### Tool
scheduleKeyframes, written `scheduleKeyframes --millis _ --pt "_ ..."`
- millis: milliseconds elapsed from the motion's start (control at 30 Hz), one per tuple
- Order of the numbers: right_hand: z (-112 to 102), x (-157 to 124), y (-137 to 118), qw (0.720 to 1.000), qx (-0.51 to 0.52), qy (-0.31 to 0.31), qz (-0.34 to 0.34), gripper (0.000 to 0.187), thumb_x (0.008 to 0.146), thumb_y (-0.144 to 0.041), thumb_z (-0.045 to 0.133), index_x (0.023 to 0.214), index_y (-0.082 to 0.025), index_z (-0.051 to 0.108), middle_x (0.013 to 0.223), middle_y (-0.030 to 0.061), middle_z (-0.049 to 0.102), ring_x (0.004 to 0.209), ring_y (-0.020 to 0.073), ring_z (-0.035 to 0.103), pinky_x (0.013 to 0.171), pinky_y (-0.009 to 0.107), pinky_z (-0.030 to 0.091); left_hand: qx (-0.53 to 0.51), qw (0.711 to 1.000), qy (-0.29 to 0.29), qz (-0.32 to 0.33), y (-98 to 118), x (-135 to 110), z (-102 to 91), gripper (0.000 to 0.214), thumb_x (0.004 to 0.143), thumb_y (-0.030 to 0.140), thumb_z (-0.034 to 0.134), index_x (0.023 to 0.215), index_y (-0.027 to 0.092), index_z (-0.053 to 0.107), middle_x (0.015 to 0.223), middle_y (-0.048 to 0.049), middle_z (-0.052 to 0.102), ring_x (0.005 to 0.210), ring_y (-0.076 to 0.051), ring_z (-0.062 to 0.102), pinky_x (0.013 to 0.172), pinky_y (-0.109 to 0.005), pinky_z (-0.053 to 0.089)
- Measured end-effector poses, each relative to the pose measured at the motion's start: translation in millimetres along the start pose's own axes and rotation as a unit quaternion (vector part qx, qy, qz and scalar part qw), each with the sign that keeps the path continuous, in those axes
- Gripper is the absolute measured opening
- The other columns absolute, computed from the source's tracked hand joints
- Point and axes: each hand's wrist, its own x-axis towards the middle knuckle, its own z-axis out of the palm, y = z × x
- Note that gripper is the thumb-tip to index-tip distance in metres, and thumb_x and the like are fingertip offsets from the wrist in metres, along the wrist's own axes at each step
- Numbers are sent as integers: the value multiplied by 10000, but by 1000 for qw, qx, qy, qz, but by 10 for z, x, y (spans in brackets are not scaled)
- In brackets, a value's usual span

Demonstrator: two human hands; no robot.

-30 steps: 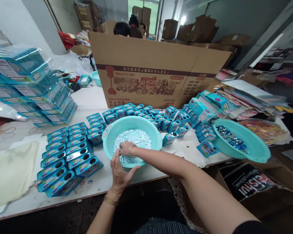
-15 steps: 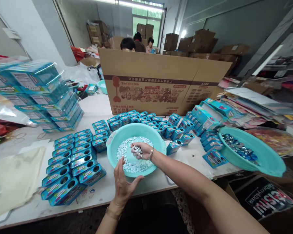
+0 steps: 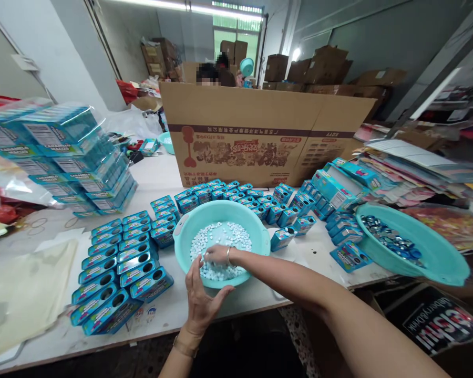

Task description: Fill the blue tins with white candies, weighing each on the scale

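A turquoise plastic basin (image 3: pixel 260 220) on the table holds many small white candies (image 3: pixel 238 233), pellet-like in shape. My right hand (image 3: pixel 218 255) is down among them, palm turned downward. Its fingers are curled into the candies, which partly hide the fingertips. At the basin's front left rim is my left hand (image 3: pixel 201 299), with thumb and fingers spread apart and nothing in the palm. Left of the basin stand rows of small blue boxes (image 3: pixel 136 273) with round holes on top. A blue box (image 3: pixel 283 239) right of the basin has white candies at its hole.
More blue boxes stand behind the basin, before a large carton (image 3: pixel 268 115). At right, a second turquoise basin (image 3: pixel 445 262) holds shiny blue lids. Wrapped box packs (image 3: pixel 74 163) are stacked at left, near pale plastic sheets (image 3: pixel 27 294). People sit beyond the carton.
My right hand has turned from palm up, holding white candies, to palm down and lowered among the candies. My left hand stays nearly still. In the background, a turquoise basin now appears raised.
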Motion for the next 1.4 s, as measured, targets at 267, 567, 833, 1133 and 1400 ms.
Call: scheduleKeyframes --millis 267,567,833,1133,1400 --pt "-332 -207 -191 758 648 -9 67 327 969 -370 282 853 -168 511 610 -3 555 499 101 565 400 164 429 -7 1000 7 6 27 27 -14 1009 689 526 722 1469 171 190 1283 -189 469 1058 -293 560 898 -469 487" --pt "-339 -526 -267 617 785 35 -29 270 958 -366 360 783 -187 462 575 -40 509 449 78 485 404 175 427 -156 980 33 -116 152 247 -145 849 735 431 703 1436 212 279 1271 -147 515 1015 -247 585 901 -440 476" --pt "-1422 -1364 202 617 687 289 -255 249 898 -442 495 798 -220 445 538 -94 376 359 43 289 292 124 179 -167 971 -159 -63 816 952 466 618 764 376 668 1309 193 441 1195 -108 605 1070 -239 594 946 -427 471" --pt "-1674 -1369 685 641 563 454 -256 394 787 -600 560 789 -227 432 535 -98 366 401 47 352 340 152 267 -38 907 -417 31 1329 1225 1621 628 684 323 730 1255 142 540 1276 -149 590 1172 -311 551 976 -414 440" --pt "-1616 -1290 714 650 519 489 -262 386 773 -588 569 762 -225 440 543 -91 360 441 54 378 404 173 335 -59 902 -427 -28 1427 1242 1659 440 738 224 630 1174 168 628 1169 -96 672 1083 -254 619 919 -335 455"
